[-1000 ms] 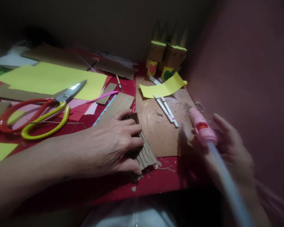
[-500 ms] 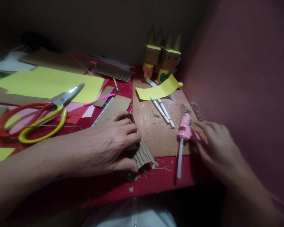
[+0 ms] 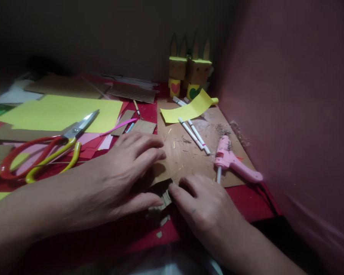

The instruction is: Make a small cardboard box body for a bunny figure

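My left hand [image 3: 134,168] hovers over or rests at the near left corner of the wooden board, fingers stretched and thumb spread apart. Under its thumb lies a torn piece of corrugated cardboard [image 3: 165,195], mostly hidden by both hands. My right hand [image 3: 206,202] has its fingers curled in, with the fingertips pinching the right edge of that cardboard. Beyond it, a pink glue gun [image 3: 226,156] lies on its side on the board, a clear glue stick [image 3: 219,175] poking from its back; no hand touches it.
The wooden board [image 3: 195,168] carries white markers [image 3: 199,136], a curled yellow paper strip [image 3: 186,111] and scraps. Two cardboard figures with pointed ears [image 3: 199,70] stand behind. Left lie large scissors [image 3: 74,131] on yellow paper [image 3: 57,109]. A wall [image 3: 298,114] borders the right.
My right hand has let go of the glue gun, leaving it on the board, and moved left to the cardboard. My left hand has shifted slightly left, its fingers now straighter.
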